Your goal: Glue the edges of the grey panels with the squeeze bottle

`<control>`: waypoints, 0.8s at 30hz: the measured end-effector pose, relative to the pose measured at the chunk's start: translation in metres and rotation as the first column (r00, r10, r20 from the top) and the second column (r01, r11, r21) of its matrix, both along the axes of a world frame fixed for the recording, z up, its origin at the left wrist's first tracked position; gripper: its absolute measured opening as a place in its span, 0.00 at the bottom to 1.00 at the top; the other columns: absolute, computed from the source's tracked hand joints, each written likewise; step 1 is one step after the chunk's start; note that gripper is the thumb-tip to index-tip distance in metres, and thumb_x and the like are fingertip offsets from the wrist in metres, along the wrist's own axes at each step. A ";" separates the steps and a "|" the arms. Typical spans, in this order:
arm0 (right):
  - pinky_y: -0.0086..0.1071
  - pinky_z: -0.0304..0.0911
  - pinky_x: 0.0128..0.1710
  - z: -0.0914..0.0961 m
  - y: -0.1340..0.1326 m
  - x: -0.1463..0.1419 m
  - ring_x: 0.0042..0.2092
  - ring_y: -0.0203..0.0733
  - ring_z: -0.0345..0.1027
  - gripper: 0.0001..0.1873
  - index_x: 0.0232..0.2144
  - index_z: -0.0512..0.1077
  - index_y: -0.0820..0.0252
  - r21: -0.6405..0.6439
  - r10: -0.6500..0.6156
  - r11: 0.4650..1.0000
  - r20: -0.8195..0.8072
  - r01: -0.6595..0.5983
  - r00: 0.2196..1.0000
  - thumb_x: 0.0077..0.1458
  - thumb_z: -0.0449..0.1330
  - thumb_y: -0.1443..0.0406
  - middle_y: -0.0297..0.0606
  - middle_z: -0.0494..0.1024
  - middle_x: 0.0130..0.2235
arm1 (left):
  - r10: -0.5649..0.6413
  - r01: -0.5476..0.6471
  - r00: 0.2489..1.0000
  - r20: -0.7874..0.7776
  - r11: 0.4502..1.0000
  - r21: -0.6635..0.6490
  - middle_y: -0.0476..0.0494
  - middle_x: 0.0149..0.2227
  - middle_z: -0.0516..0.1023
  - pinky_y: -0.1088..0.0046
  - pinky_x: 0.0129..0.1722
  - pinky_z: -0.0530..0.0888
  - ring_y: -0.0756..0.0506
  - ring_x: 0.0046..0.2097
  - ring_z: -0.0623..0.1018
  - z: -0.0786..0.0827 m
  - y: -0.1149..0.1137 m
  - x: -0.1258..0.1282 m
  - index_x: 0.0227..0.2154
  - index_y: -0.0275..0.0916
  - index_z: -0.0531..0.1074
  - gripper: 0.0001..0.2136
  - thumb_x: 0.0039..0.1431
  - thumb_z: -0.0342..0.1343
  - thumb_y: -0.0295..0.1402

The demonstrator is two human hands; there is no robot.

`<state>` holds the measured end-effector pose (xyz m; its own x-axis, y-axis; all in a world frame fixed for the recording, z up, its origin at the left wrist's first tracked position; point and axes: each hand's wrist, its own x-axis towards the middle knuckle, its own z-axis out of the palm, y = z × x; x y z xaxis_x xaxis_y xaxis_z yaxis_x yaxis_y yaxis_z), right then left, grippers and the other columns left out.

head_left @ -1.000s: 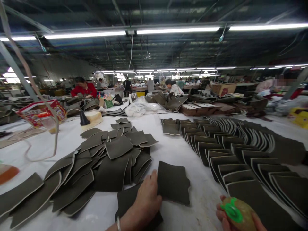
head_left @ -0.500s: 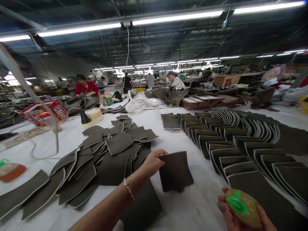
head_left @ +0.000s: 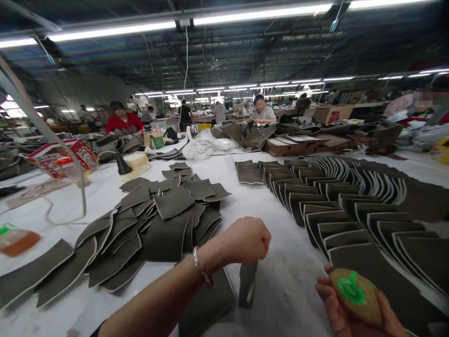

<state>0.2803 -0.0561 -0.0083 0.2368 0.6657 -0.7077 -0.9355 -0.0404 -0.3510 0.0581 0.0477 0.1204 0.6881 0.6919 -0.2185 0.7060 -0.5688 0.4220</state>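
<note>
My left hand (head_left: 247,238), a bracelet at its wrist, is closed over the white table. Below it hangs a dark grey panel (head_left: 247,284), gripped at its top and seen almost edge-on. Another dark panel (head_left: 206,304) lies flat under my left forearm. At lower right, the fingers of my right hand (head_left: 331,304) wrap round a brownish bottle (head_left: 363,302) with a green cap facing up. To the left lies a loose heap of dark panels (head_left: 168,234). On the right, overlapping panels (head_left: 329,220) stand in fanned rows.
A bottle of orange liquid (head_left: 21,242) lies at the far left, near a bent metal pole (head_left: 75,173) and a red patterned bag (head_left: 63,159). Plastic bags (head_left: 198,146) and stacked brown pieces (head_left: 294,145) line the table's back. Several people work beyond.
My left hand has moved right and turned over, swinging its panel from face-on to nearly edge-on. My right hand still holds the bottle, tilted slightly differently.
</note>
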 end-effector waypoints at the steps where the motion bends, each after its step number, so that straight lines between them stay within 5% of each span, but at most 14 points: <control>1: 0.35 0.76 0.27 0.001 0.000 0.000 0.32 0.51 0.78 0.30 0.65 0.62 0.60 0.009 -0.001 1.000 0.004 0.001 1.000 0.62 0.46 0.65 0.51 0.79 0.41 | 0.017 -0.017 1.000 -0.003 1.000 -0.024 0.45 0.31 0.79 0.74 0.38 0.70 0.46 0.36 0.75 -0.001 0.001 0.000 0.21 0.37 0.73 0.11 0.43 0.49 0.16; 8: 0.32 0.76 0.29 -0.010 -0.004 0.004 0.34 0.51 0.78 0.31 0.62 0.68 0.56 0.005 0.002 1.000 -0.043 -0.001 0.999 0.59 0.56 0.53 0.47 0.79 0.44 | 0.007 0.005 0.998 -0.057 0.977 0.213 0.43 0.25 0.73 0.67 0.36 0.71 0.42 0.35 0.74 -0.005 -0.008 -0.003 0.15 0.39 0.62 0.14 0.48 0.52 0.16; 14: 0.29 0.75 0.30 -0.009 -0.005 0.003 0.35 0.47 0.78 0.30 0.60 0.70 0.53 -0.007 0.001 1.000 -0.045 -0.001 0.999 0.58 0.56 0.50 0.44 0.79 0.45 | -0.098 0.109 0.993 -0.066 0.976 0.189 0.32 0.44 0.76 0.62 0.46 0.74 0.38 0.47 0.74 -0.061 -0.015 0.016 0.35 0.36 0.75 0.11 0.53 0.51 0.18; 17: 0.30 0.75 0.31 -0.006 -0.006 0.003 0.36 0.47 0.78 0.29 0.60 0.70 0.52 0.000 -0.010 1.000 -0.070 0.010 0.998 0.60 0.56 0.51 0.43 0.79 0.45 | 0.031 -0.041 0.997 0.064 0.985 0.167 0.32 0.58 0.67 0.61 0.57 0.69 0.36 0.58 0.67 -0.090 -0.023 0.016 0.50 0.36 0.71 0.18 0.56 0.52 0.24; 20: 0.31 0.75 0.32 -0.005 -0.006 0.001 0.35 0.46 0.77 0.28 0.61 0.69 0.53 0.016 -0.015 1.000 -0.091 0.016 0.996 0.61 0.55 0.52 0.43 0.79 0.45 | 0.260 -0.261 0.965 0.020 0.963 0.062 0.32 0.56 0.67 0.57 0.58 0.68 0.34 0.58 0.66 -0.102 -0.034 0.012 0.53 0.35 0.68 0.20 0.57 0.55 0.32; 24: 0.30 0.74 0.31 -0.006 -0.006 -0.001 0.35 0.46 0.77 0.29 0.61 0.68 0.54 0.031 -0.021 0.999 -0.068 0.023 0.997 0.61 0.55 0.54 0.44 0.79 0.45 | 0.348 -0.348 0.937 -0.031 0.937 -0.011 0.30 0.54 0.66 0.56 0.54 0.71 0.33 0.55 0.68 -0.104 -0.044 0.014 0.53 0.32 0.66 0.22 0.56 0.56 0.33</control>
